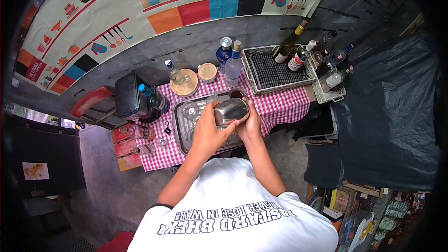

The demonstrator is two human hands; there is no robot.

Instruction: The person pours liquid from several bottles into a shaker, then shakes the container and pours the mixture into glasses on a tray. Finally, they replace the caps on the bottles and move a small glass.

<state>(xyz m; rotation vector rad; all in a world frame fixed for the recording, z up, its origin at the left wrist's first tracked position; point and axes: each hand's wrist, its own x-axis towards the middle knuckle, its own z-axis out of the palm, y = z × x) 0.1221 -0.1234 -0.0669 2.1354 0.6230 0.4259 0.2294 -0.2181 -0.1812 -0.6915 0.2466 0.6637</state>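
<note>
A shiny metal cup (232, 111) is held tilted on its side above a metal tray (180, 133). My left hand (208, 128) is wrapped round its left end and underside. Against its right side, my right hand (250, 122) is closed with the fingers partly behind the cup. Just beyond the cup stands a glass with dark contents (237, 93). Clear glassware (191, 110) sits on the tray to the left of my hands.
A red checked cloth (280, 107) covers the table. Behind are a blue bottle (224, 52), a frosted bottle (233, 67) and a wire basket (249, 72) with bottles. More bottles (140, 132) stand at the left, beside a black container (130, 97).
</note>
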